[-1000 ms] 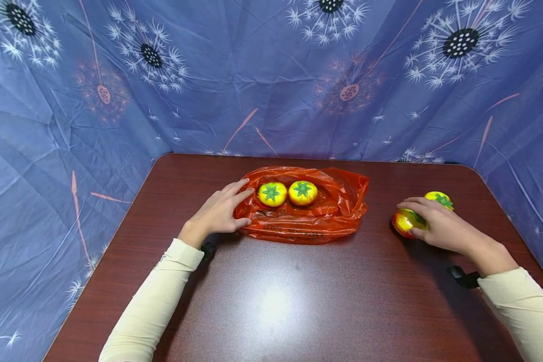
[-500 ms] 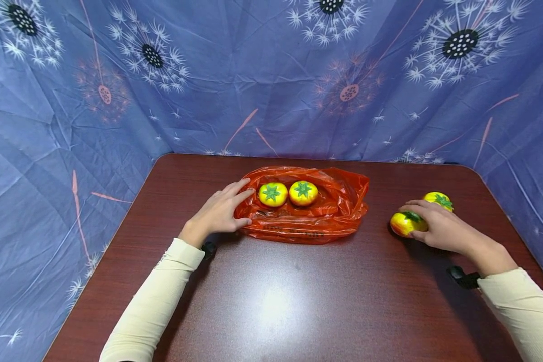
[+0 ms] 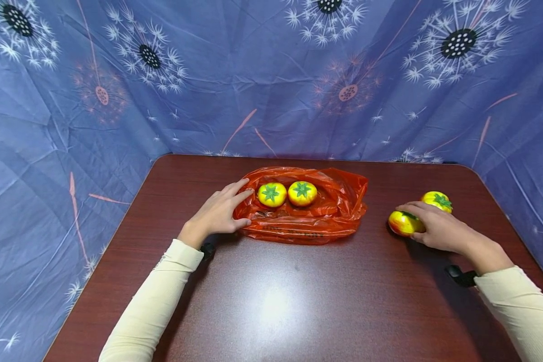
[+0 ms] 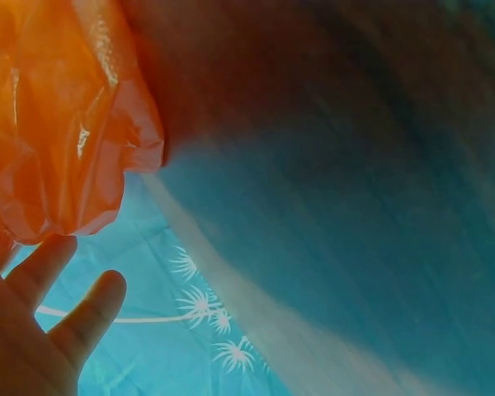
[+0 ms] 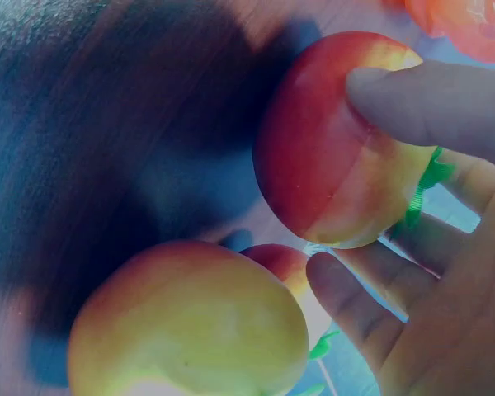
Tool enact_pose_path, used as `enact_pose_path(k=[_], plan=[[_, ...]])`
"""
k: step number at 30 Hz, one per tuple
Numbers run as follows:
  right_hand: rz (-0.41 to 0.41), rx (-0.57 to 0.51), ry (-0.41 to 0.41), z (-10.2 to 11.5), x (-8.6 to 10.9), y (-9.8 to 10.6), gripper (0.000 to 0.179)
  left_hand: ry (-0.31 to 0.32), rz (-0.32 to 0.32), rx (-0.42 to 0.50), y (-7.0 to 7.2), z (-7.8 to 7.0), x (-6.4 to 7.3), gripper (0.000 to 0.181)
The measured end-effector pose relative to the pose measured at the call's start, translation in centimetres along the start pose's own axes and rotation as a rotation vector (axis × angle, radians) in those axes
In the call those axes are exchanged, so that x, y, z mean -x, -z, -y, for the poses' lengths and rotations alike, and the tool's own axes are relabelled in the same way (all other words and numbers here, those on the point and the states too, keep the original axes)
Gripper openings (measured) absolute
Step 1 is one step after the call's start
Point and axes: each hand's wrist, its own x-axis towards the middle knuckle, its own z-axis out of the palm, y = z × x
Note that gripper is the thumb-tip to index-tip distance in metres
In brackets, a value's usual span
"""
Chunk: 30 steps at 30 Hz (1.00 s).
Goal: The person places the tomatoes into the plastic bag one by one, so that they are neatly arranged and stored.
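My left hand [image 3: 218, 210] touches the left end of a crumpled orange-red plastic bag [image 3: 298, 234] with spread fingers. Two yellow-red fruits with green star-shaped leaf tops, a left one [image 3: 272, 194] and a right one [image 3: 302, 193], sit in the bag's opening. On the right side of the table, my right hand [image 3: 439, 226] grips another such fruit [image 3: 402, 223]. The right wrist view shows the thumb on the red side of this gripped fruit [image 5: 330, 157] and fingers at its leafy side. A large yellowish fruit [image 5: 190, 322] lies nearby, partly covering a smaller-looking one [image 5: 280, 268].
Behind the right hand, a yellow fruit [image 3: 436, 200] lies on the dark red-brown table [image 3: 344, 301]. A blue curtain [image 3: 235, 75] with dandelion prints hangs along the table's back and sides. Lamp glare shows on the table's front middle.
The fruit in my right hand has turned, so more yellow and less red faces the head camera, and has shifted slightly left. My left hand and the bag look unchanged.
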Motion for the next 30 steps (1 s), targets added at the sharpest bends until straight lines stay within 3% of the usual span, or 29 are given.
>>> enact_pose_path(k=[10,21,30], plan=[[-0.016,-0.037,-0.009,-0.21,-0.03,-0.40,0.064,0.002,0.003,0.005,-0.10,0.03,0.16,0.079],[-0.179,-0.033,-0.008,-0.05,0.01,-0.49,0.068,0.006,0.003,0.013,-0.07,-0.05,-0.01,0.079],[-0.290,-0.032,0.041,0.62,-0.22,-0.22,0.073,0.013,0.008,0.014,-0.12,-0.02,-0.09,0.079]])
